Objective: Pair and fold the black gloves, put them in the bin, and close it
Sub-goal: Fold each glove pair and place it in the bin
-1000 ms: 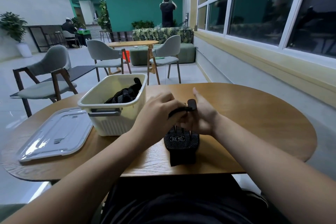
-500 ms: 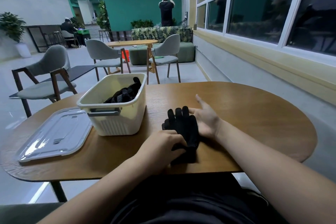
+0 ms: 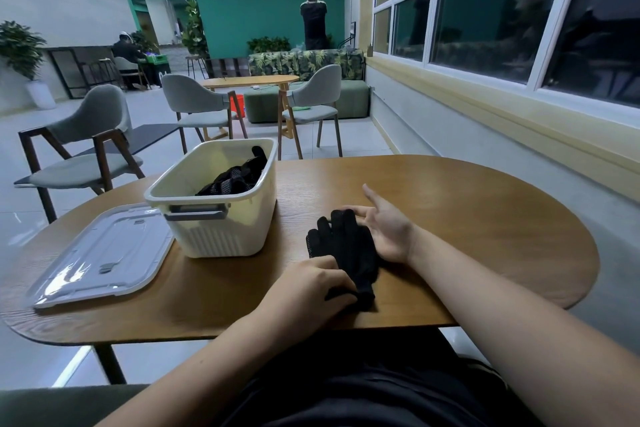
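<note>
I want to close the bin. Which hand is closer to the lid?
Left. The left hand grips the cuff end of the gloves, to the right of the lid. The right hand lies open farther right, on the gloves' far side.

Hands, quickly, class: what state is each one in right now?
Left hand: grips the cuff end of the black gloves.
Right hand: open, resting against the gloves' side.
</note>
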{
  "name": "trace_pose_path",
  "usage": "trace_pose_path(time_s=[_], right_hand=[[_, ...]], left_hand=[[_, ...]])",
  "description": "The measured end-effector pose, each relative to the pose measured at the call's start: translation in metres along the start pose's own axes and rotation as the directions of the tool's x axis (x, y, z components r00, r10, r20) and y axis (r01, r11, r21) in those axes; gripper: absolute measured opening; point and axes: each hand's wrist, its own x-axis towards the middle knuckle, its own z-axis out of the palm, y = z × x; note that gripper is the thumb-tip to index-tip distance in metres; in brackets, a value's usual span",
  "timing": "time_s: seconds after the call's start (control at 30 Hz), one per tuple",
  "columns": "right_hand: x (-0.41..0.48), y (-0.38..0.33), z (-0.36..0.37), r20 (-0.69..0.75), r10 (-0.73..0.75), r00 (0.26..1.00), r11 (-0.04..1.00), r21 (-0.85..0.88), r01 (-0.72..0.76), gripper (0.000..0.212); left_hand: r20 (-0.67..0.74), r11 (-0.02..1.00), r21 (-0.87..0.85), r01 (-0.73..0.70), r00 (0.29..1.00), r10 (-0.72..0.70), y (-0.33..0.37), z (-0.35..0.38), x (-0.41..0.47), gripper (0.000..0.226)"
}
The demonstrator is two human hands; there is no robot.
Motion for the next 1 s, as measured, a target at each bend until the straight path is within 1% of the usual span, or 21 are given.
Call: trace_pose_path(time_s=[0.17, 0.43, 0.53, 0.6, 0.67, 0.7, 0.8, 0.87, 0.93, 1.0], right_hand=[[-0.001, 0.0, 0.001, 0.009, 0.003, 1.0, 1.0, -0.007, -0.003, 0.081], [0.0, 0.001, 0.001, 0.001, 0.007, 1.0, 1.0, -0.002, -0.007, 0.077], [0.001, 0.002, 0.0, 0.019, 0.005, 1.0, 1.0, 0.017, -0.006, 0.076], [0.0, 0.003, -0.001, 0.023, -0.002, 1.0, 1.0, 0.02, 0.002, 0.074], [0.0, 0.002, -0.003, 0.002, -0.02, 1.0, 1.0, 0.006, 0.02, 0.072], [0.001, 0.002, -0.003, -0.015, -0.035, 0.999, 0.999, 0.012, 0.035, 0.07], [0.003, 0.001, -0.001, -0.095, -0.132, 0.987, 0.99, 0.037, 0.136, 0.06], [0.003, 0.0, 0.001, -0.173, -0.232, 0.957, 0.972, -0.066, 0.224, 0.052], [0.0, 0.0, 0.001, -0.214, -0.337, 0.917, 0.925, -0.256, 0.28, 0.041], [-0.005, 0.001, -0.001, -0.222, -0.452, 0.864, 0.812, -0.503, 0.296, 0.033]], left_hand=[[0.002, 1.0, -0.005, -0.001, 1.0, 0.001, 0.0, 0.002, -0.002, 0.015], [-0.041, 1.0, 0.007, -0.03, 0.999, 0.031, 0.0, 0.008, -0.007, 0.02], [-0.057, 1.0, -0.023, -0.002, 0.998, 0.0, 0.001, 0.007, -0.005, 0.025], [-0.057, 0.998, -0.064, 0.026, 0.998, -0.03, 0.0, 0.006, -0.002, 0.02], [-0.046, 0.993, -0.102, 0.055, 0.997, -0.06, -0.003, 0.006, 0.001, 0.011], [-0.042, 0.992, -0.108, 0.061, 0.997, -0.066, -0.004, 0.007, 0.001, 0.01], [-0.048, 0.994, -0.075, 0.073, 0.996, -0.077, -0.01, 0.012, 0.0, 0.015], [-0.069, 0.993, -0.061, 0.102, 0.992, -0.107, -0.014, 0.013, -0.001, 0.024], [-0.069, 0.992, 0.004, 0.128, 0.989, -0.127, -0.016, 0.012, 0.0, 0.036], [-0.017, 0.984, 0.076, 0.162, 0.987, -0.161, -0.017, 0.009, 0.001, 0.047]])
